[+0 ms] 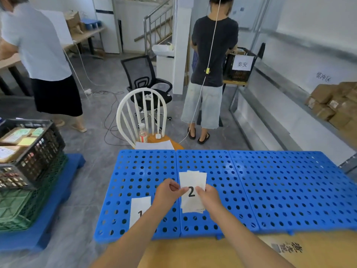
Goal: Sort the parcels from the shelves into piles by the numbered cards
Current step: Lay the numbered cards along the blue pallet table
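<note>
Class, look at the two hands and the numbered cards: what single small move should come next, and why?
Probably lay the card marked 2 flat on the blue platform, to the right of card 1. The left hand and right hand both pinch the card stack with 2 on top, card 1 already lies there, and bare platform shows beside it.

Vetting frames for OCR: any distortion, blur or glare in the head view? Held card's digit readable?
Head view: fisheye bending curves the blue perforated plastic pallet; light is soft and even, no glare or hard shadows; the 2 on the white paper card stack, pinched by the left hand and right hand, reads sharp; the brown cardboard parcels at the right edge look soft.
</note>
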